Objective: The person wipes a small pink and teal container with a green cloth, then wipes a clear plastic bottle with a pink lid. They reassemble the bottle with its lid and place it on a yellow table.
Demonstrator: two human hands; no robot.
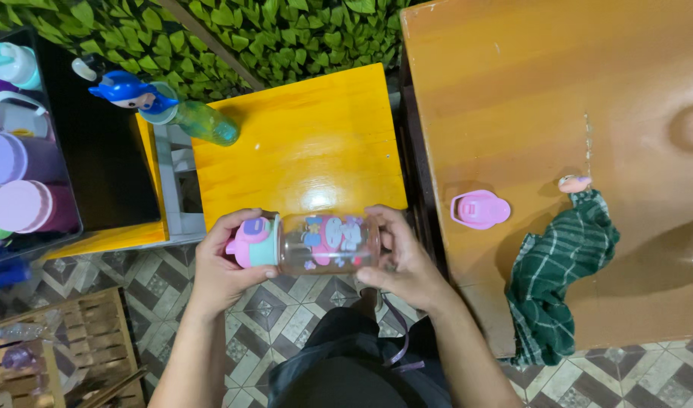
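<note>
I hold a clear plastic bottle (327, 243) with pink cartoon prints sideways in front of me, over the tiled floor. My left hand (222, 264) grips its pink and mint-green cap end (252, 242). My right hand (407, 261) wraps around the bottle's base. A thin purple strap (398, 344) hangs below my right wrist. On the brown table to the right lie a pink lid (478, 208) and a green checked cloth (561, 279).
A yellow stool (301, 143) stands just ahead, with a green bottle (199, 121) topped by a blue figure lying at its left edge. A black bin (97, 151) at left holds several purple and teal bottles. A wooden crate (82, 347) sits lower left. Leafy green wall behind.
</note>
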